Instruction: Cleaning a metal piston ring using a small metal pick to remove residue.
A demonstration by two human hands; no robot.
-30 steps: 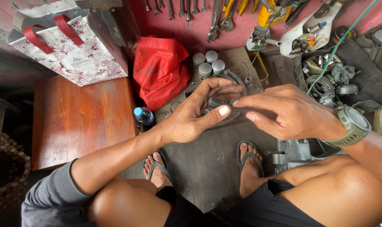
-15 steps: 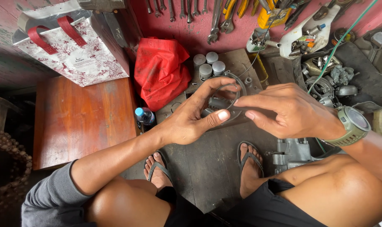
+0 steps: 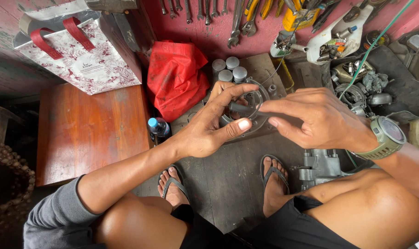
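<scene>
Left hand [image 3: 209, 127] pinches a dark rod [image 3: 240, 109]; right hand [image 3: 317, 120] grips its other end, above the ring [image 3: 260, 94].

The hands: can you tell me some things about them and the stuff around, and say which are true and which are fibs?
1. The left hand and right hand meet at a small dark rod. True.
2. The right wrist wears a watch. True.
3. The red cloth is draped over the right hand. False: it lies against the wall, behind the hands.
4. The bag with red handles sits on the wooden table. True.
5. The person is barefoot. False: both feet wear sandals.
6. The bottle has a red cap. False: its cap is blue.
</scene>
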